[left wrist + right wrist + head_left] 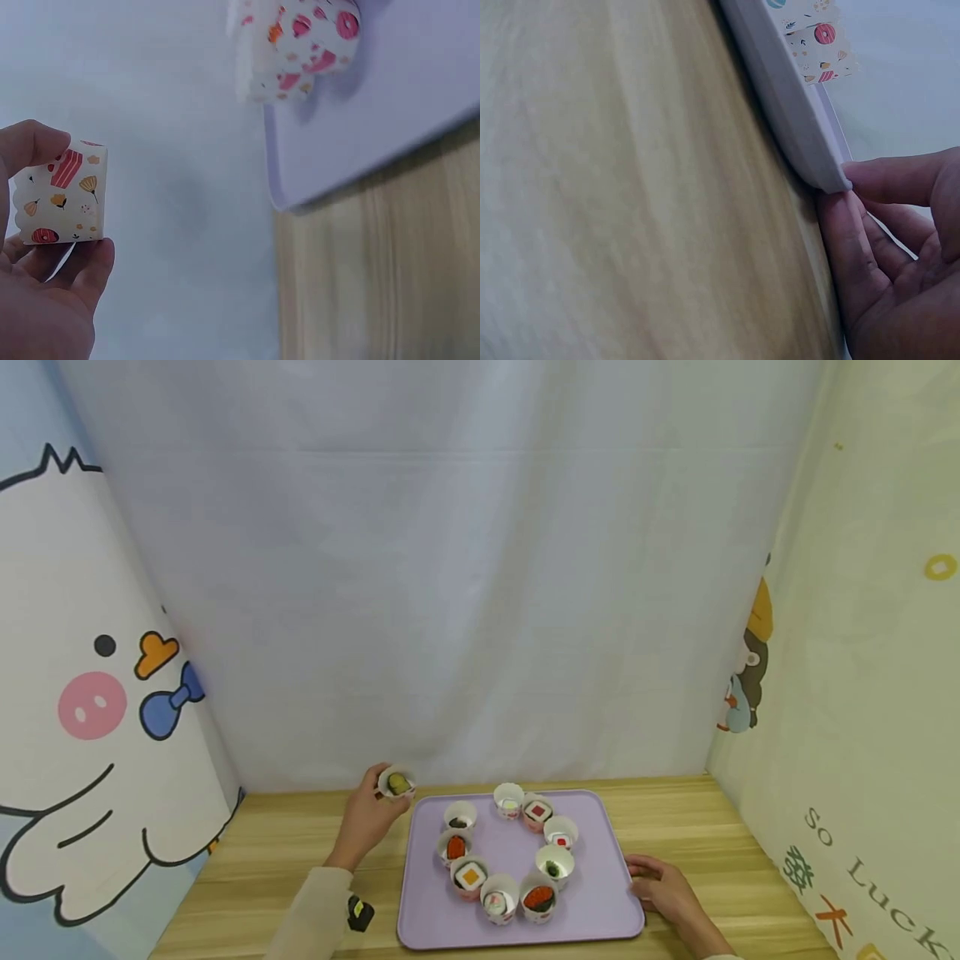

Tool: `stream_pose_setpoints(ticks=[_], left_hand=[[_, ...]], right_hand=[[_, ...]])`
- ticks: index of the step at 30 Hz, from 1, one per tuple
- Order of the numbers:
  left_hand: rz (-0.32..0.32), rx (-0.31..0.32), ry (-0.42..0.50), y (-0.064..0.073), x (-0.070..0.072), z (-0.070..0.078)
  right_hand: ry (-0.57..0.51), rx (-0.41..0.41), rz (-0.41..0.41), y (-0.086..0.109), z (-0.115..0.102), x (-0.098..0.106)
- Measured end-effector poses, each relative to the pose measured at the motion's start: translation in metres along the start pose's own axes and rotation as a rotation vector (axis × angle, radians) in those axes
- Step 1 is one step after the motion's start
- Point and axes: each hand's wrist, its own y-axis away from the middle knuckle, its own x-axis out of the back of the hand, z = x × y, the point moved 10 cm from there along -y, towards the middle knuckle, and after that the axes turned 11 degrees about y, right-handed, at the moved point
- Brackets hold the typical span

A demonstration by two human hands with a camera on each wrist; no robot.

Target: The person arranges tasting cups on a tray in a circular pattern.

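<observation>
My left hand grips a small patterned paper baking cup, raised near the back wall beyond the tray's left back corner. A green-yellow piece shows inside it. In the left wrist view, thumb and fingers hold the cup at opposite sides. My right hand pinches the right rim of the lilac tray, thumb above and fingers beneath, as the right wrist view of the tray rim shows. Several similar cups stand on the tray in a curved outline, among them one with orange-red sushi and one with a white-topped piece.
A black sushi-like piece with a yellow mark lies on the wooden table, beside my left sleeve. A pale curtain hangs behind the table, with printed cloths at the sides.
</observation>
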Motion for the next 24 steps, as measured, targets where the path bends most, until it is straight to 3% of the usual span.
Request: stream_pose_setpoints(ticks=[12, 24], left_hand=[[-0.030, -0.048, 0.045, -0.004, -0.038, 0.032], [-0.080, -0.046, 0.071, -0.014, -0.081, 0.037]], right_hand=[[0.002, -0.003, 0.003, 0.000, 0.001, 0.000], [0.017, -0.013, 0.000, -0.003, 0.005, 0.000]])
